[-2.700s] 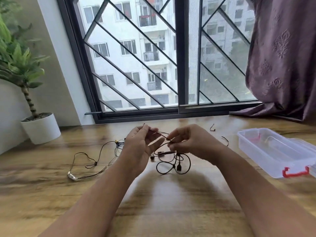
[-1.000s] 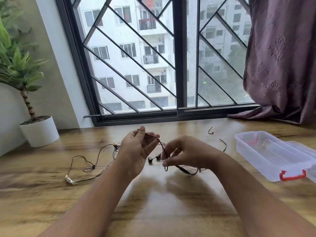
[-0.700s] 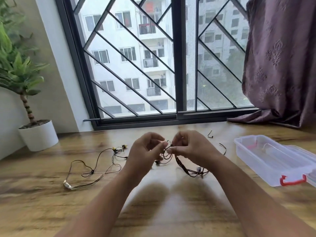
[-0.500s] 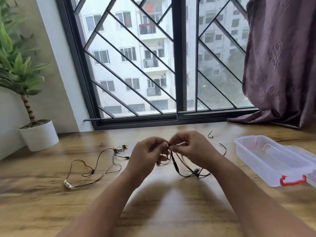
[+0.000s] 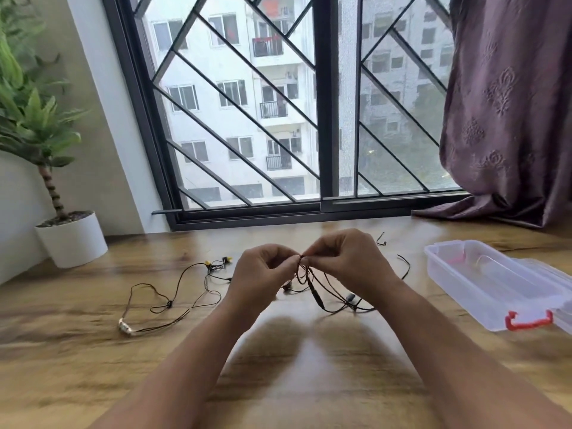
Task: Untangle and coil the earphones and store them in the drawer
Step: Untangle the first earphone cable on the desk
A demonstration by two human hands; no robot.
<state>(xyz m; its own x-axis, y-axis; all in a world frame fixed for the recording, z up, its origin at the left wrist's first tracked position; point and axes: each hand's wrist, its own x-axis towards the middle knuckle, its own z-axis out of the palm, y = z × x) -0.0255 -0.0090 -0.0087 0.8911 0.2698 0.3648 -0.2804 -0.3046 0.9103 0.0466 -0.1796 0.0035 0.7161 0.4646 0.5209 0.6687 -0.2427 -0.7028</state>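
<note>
Pinching the thin, looped black earphone cord (image 5: 313, 284), left hand (image 5: 260, 277) and right hand (image 5: 349, 262) meet in closed fingertip grips.

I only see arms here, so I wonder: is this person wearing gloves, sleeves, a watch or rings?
Nothing of the kind shows. The left forearm and right forearm are bare to the picture's lower edge, no sleeve or cuff. The left hand and right hand are ungloved; no watch, bracelet or ring is visible.

Bare left hand (image 5: 263, 275) and right hand (image 5: 348, 263)
Forearms behind the hands are bare too, as far back as they show.
</note>
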